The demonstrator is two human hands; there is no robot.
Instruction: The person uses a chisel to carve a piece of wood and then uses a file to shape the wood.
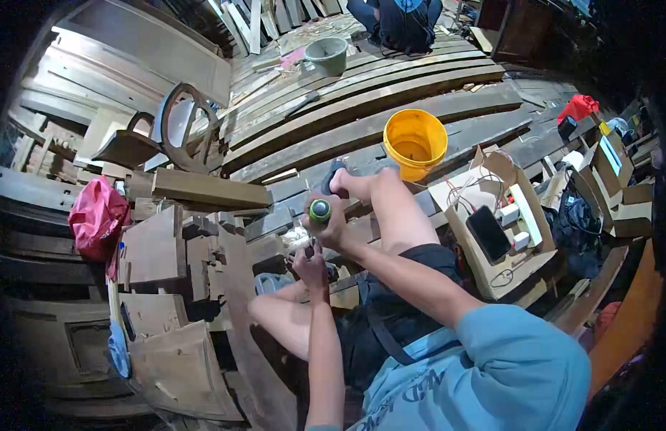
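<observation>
My right hand [331,224] is closed around a tool with a green-and-black handle [320,210]. The handle's round end points up at me, and the working end is hidden beneath the hand. Just below it, my left hand [310,269] has its fingers drawn together near a small dark piece. What the left fingers hold is too small to make out. Both hands are between my bent legs, above the wooden boards. Pale shavings or scraps [295,238] lie beside the hands.
A yellow bucket [415,169] stands beyond my knee. To the right, a cardboard box [502,276] holds a phone [488,234], cables and white plugs. Carved wooden panels [182,366] and a pink bag [99,218] are at left. Another person [399,29] sits at the back near a grey bucket [326,56].
</observation>
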